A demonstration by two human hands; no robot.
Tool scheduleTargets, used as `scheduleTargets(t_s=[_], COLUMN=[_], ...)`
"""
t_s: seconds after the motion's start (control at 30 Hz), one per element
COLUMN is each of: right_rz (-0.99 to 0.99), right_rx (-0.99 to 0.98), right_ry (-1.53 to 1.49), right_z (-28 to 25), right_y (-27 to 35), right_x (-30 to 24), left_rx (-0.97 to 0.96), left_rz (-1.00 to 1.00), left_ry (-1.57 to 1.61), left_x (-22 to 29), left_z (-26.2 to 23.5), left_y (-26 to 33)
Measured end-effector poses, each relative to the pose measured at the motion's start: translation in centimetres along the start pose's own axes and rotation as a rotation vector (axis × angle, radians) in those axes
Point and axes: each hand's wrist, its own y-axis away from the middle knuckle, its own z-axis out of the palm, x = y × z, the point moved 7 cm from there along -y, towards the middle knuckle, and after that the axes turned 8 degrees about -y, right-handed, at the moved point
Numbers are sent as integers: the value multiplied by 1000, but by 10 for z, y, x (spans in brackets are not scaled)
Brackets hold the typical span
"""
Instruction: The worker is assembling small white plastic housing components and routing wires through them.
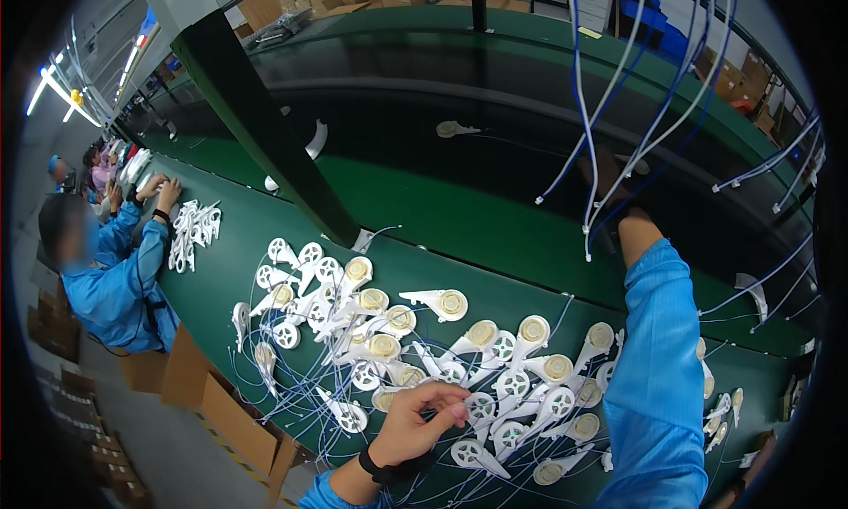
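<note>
Worktop [208, 310]: green | white parts [481, 334]: strewn | conveyor [371, 125]: beyond | carton [237, 428]: lower left

White paddle-shaped parts [384, 346], round-ended, some cream-centred, variously angled, overlapping on green tabletop [205, 299]

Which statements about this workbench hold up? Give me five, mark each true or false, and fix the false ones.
1. The left hand is close to white parts on the green table. True.
2. The right sleeve is red. False: the right sleeve is blue.
3. The left wristband is dark. True.
4. The nearest co-worker is at the picture's right. False: that co-worker is at the left.
5. Blue and white cables hang at upper right. True.
</note>
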Motion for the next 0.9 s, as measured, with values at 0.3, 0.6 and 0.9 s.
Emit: scheduleTargets(t_s=[0.3,0.6,0.9], right_rz=[31,66,-62], right_rx=[-103,-162,-486], right_ry=[168,288,351], right_z=[-22,-6,-39], right_y=[21,6,24], right_x=[-45,-47,16], left_rx=[-46,-17,-94], left_rz=[78,40,108], left_ry=[-10,-21,69], left_x=[8,6,5], left_z=[1,0,7], left_y=[2,6,-3])
